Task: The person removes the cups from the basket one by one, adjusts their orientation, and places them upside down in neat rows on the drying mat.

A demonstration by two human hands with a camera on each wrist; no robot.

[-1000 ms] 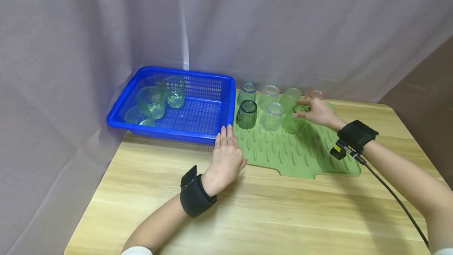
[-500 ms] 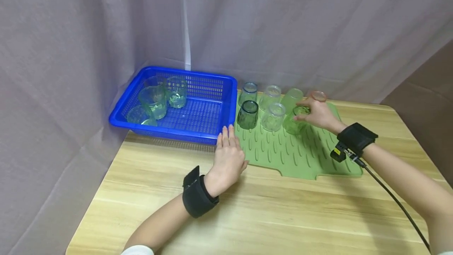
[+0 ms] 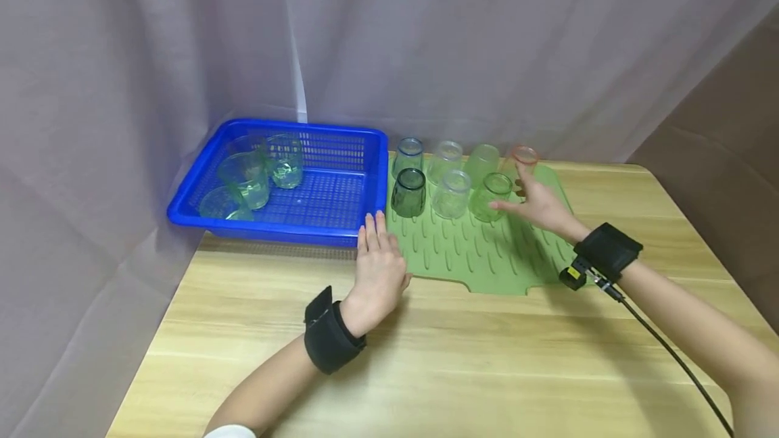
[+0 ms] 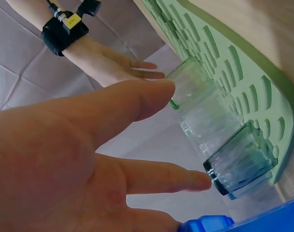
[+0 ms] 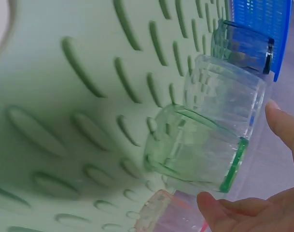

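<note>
Both hands are stretched forward, well apart. The right hand (image 3: pixel 543 207), angled in from the right, has thumb and fingers spread just beside the green glass (image 3: pixel 490 199), gripping nothing; contact is unclear. That glass stands upside down on the green mat (image 3: pixel 439 257). The left hand (image 3: pixel 379 276) lies fingers straight, tips at the near corner of the blue basket (image 3: pixel 268 230).

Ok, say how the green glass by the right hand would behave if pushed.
The green glass is probably stiff and breakable, given its glassy look. Its thick base, uppermost, could make it tippy; the ridged mat may catch its edge.
</note>
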